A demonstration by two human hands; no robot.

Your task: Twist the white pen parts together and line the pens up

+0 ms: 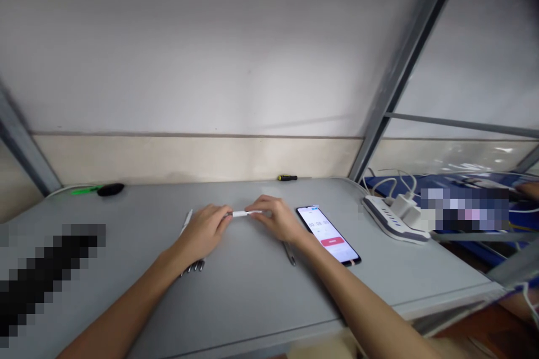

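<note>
We hold the slim white pen (241, 213) over the gray table (236, 303), its long axis running left to right between our left hand (204, 231), pinching the left end, and our right hand (278, 222), pinching the right, neither clearly nearer.

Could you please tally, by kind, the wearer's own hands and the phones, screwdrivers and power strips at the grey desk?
Bare hands: 2, left hand and right hand, both pinching a slim white pen-like item
Black-rimmed rectangular phone: 1
Yellow-and-black screwdriver: 1
White-and-grey plastic power strip: 1
Total: 5
</note>
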